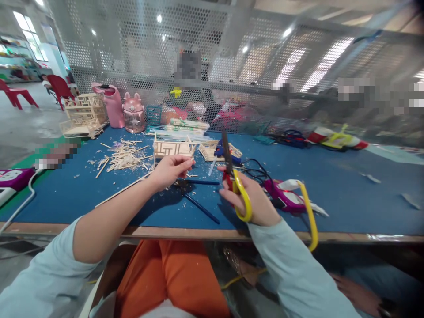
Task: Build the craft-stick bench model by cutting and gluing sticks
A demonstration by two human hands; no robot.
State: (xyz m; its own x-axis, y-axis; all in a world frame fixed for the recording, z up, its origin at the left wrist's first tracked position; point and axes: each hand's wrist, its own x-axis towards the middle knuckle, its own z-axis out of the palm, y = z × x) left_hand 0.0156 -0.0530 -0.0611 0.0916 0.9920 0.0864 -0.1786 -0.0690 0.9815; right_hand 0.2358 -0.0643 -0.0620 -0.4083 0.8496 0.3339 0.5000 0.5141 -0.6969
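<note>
In the middle of the view, my left hand (174, 170) is closed in a pinch; whatever its fingertips hold is too small to name. My right hand (253, 196) grips scissors (243, 198) with yellow and red handles, their dark blades pointing up. Below my left hand, pliers with blue handles (202, 207) lie spread on the blue table mat. A long thin wooden stick (122, 192) passes behind my left forearm. Just beyond my hands stand a small wooden stick frame (174, 148) and a flatter one (208, 152), with a blue glue gun (232, 155) against it.
Loose sticks and scraps (124, 157) are heaped at left. Along the back are a larger wooden model (86, 112), a pink bottle (113, 108), a clear pink jar (133, 115) and bundled sticks (188, 127). A purple device (288, 196) with cables lies right. Perforated metal panels (228, 66) rise behind.
</note>
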